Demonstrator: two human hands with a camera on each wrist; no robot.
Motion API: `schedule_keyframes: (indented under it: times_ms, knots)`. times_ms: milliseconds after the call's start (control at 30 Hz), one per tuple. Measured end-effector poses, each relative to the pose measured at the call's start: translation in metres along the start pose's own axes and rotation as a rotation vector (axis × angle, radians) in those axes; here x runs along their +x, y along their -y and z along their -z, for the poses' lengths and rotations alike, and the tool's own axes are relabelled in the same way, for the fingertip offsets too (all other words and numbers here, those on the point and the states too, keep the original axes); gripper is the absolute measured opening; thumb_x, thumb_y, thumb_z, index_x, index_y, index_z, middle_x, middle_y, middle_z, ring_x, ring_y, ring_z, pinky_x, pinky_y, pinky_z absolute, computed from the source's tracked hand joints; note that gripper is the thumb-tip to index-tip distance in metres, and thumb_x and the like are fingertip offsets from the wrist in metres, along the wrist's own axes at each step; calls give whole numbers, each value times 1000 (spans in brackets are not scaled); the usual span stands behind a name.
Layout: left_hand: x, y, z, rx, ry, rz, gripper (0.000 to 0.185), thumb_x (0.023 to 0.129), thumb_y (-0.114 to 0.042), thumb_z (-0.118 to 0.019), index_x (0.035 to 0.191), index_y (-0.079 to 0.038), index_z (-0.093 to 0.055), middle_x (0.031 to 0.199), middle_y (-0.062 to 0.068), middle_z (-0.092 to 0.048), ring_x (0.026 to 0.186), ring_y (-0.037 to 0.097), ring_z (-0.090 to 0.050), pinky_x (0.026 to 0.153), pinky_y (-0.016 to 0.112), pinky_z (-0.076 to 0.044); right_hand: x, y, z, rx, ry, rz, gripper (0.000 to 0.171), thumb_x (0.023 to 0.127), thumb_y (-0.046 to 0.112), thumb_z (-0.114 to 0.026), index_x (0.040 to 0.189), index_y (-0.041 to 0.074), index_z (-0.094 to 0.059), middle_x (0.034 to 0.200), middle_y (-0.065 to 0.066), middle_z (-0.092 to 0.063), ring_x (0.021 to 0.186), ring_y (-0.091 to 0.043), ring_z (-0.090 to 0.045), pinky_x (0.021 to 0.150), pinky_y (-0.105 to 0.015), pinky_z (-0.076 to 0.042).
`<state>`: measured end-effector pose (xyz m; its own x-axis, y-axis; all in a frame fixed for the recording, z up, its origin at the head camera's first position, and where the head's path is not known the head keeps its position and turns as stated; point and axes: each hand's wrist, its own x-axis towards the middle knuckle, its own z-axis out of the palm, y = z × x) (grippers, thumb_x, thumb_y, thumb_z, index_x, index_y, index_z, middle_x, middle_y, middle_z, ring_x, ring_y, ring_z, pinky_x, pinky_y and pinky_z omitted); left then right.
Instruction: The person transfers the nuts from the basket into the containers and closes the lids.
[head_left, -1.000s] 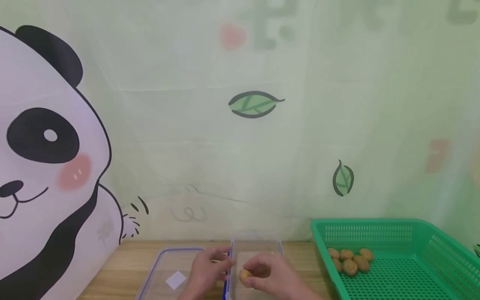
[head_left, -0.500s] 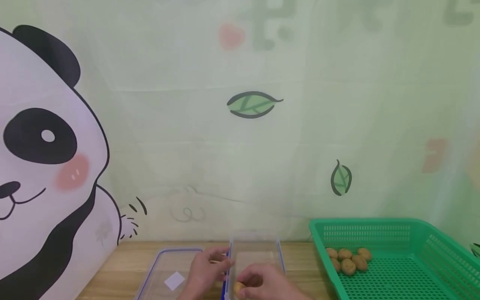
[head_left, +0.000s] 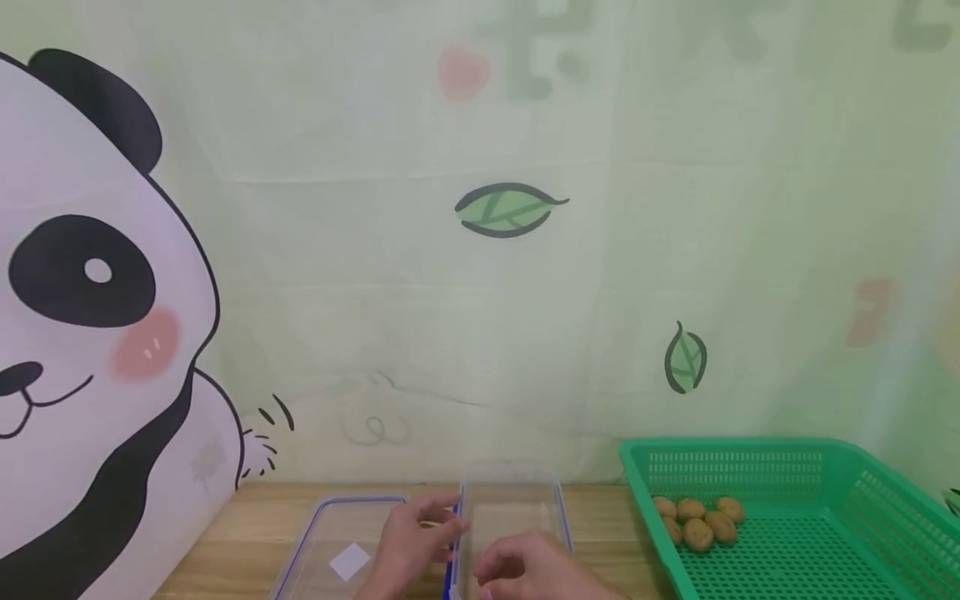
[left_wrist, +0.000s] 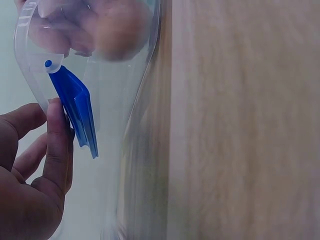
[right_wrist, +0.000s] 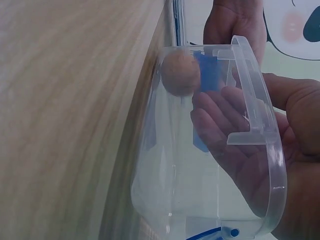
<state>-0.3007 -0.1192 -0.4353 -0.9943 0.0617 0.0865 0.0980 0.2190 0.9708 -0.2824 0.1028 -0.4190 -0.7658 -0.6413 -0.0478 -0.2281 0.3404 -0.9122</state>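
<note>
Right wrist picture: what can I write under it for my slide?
A right hand reaches into a clear plastic box, a round brown nut at its fingertips.

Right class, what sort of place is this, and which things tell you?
Probably a staged tabletop work corner: a wooden table against a printed panda backdrop, with a green basket of nuts.
</note>
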Motion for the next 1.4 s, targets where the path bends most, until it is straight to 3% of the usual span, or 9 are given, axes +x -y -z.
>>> schedule_keyframes:
  times_ms: [200,567,867,1067,1267,1400]
  knots:
    - [1,0,0,17,-4,16,44,95,-11,-79,137,0,-67,102,9,-72,87,24,-73,72,36,-68,0,5,-2,20,-20,-51,10,100,6,-72,109,4,-77,96,-3,-77,93,-19,-71,88,-40,-62]
    - [-1,0,1,0,-5,5,45,95,-9,-79,137,1,-66,104,9,-72,87,24,-73,73,37,-68,-1,8,-1,10,-55,-46,13,99,5,-73,111,2,-76,98,-4,-76,94,-21,-70,88,-44,-62]
    - [-1,3,-2,-17,-7,-38,44,95,-5,-78,136,4,-66,102,10,-72,88,26,-73,71,36,-68,-13,24,9,-86,-176,80,12,98,10,-78,109,6,-77,102,-2,-77,97,-19,-71,90,-42,-63]
    - [0,2,-1,-16,-7,-21,45,95,-7,-79,137,2,-66,103,11,-71,88,25,-73,72,36,-68,-28,40,26,-144,-252,216,18,101,15,-75,115,4,-76,110,-6,-77,104,-26,-73,91,-37,-64]
    - [0,4,-2,-4,-17,-27,44,94,-6,-79,136,3,-66,102,10,-72,87,23,-73,71,36,-68,-47,59,41,-170,-319,194,25,102,25,-75,120,8,-75,112,-1,-77,107,-23,-72,91,-36,-64]
    - [0,3,-2,-6,-17,-35,44,94,-4,-79,135,4,-66,103,10,-71,87,23,-73,70,36,-68,-54,65,49,-171,-365,250,25,102,23,-75,120,5,-75,113,-4,-77,107,-23,-73,91,-29,-62]
